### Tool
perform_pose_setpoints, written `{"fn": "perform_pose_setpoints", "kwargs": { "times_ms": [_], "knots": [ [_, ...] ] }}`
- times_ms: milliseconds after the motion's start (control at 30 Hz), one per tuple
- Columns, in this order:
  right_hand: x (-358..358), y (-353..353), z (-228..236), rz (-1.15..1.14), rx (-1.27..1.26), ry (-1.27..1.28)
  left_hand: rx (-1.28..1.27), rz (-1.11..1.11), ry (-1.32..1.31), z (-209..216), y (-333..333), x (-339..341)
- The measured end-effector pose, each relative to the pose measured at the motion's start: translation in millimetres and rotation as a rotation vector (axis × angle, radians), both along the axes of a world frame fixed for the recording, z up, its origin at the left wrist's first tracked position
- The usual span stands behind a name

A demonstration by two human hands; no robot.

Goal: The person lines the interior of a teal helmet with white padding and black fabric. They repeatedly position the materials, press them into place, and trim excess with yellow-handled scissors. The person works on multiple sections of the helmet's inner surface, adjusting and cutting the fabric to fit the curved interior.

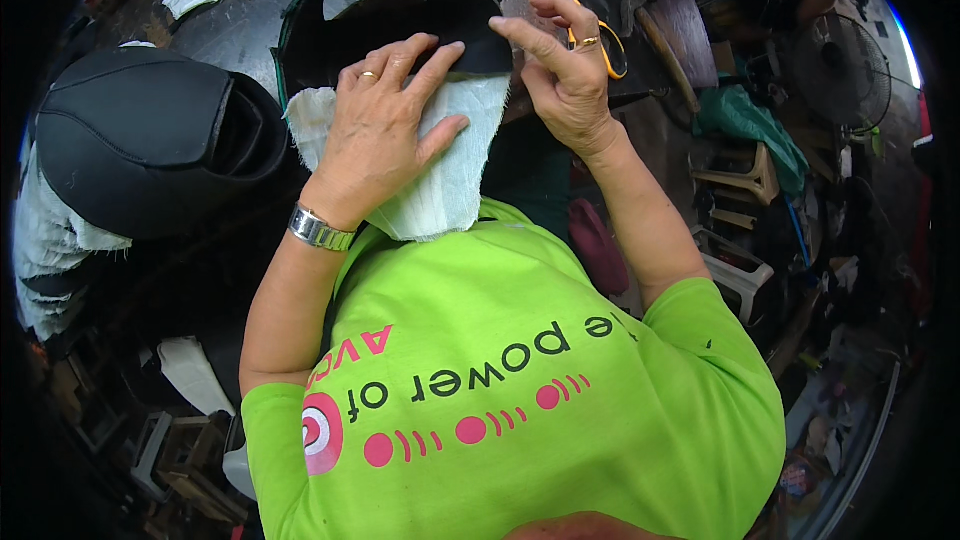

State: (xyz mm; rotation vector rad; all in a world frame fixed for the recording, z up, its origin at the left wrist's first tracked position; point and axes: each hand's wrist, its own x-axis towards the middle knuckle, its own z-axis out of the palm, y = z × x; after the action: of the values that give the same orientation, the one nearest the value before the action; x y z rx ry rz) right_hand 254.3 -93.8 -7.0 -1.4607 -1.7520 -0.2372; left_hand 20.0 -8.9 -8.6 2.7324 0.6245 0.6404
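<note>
My left hand [385, 130] lies spread, with a ring on one finger, over a piece of white woven fabric [450, 175] with frayed edges. Its fingertips reach the near rim of a black curved piece [455, 10], bent round like a loop on the worktop. The fabric hangs from that rim toward my green shirt. Raised at the right side of the loop, my right hand [570, 70] has one finger pointing left and others bent. I see nothing held in it. Scissors with an orange handle [616, 58] lie behind that hand, partly hidden by it.
At the left stands a bulky black stitched roll [135, 145] with white fabric [55, 230] under it. A hammer with a wooden handle [668, 52] lies right of the scissors. Farther right are a fan [840, 72], green cloth [755, 130] and plastic stools [740, 175].
</note>
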Motion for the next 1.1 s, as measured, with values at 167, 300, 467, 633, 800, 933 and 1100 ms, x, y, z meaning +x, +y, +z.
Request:
{"fn": "perform_pose_setpoints", "kwargs": {
  "times_ms": [167, 300, 467, 633, 800, 933, 1100],
  "knots": [
    [-18, -1, 8, -0.026, -0.192, 0.546, 0.014, -0.035, 0.051, 0, 0, 0],
    [-26, 6, 14, -0.180, -0.437, 0.456, 0.035, -0.057, 0.073, -1, 0, -1],
    [-17, 10, 12, -0.176, -0.493, 0.252, 0.040, -0.094, 0.131, -1, 3, -2],
    [-3, 14, 24, -0.110, -0.542, 0.128, -0.045, -0.268, 0.194, 26, 1, -8],
    [8, 41, 67, -0.376, -0.225, -0.399, 0.088, -0.109, 0.137, 63, -6, -25],
    [-28, 40, 64, -0.040, 0.065, -0.166, 0.118, -0.043, 0.190, 60, 1, -22],
    [-51, 2, 19, 0.082, -0.335, 0.167, -0.025, 0.036, 0.107, 37, -2, -19]
  ]
}}
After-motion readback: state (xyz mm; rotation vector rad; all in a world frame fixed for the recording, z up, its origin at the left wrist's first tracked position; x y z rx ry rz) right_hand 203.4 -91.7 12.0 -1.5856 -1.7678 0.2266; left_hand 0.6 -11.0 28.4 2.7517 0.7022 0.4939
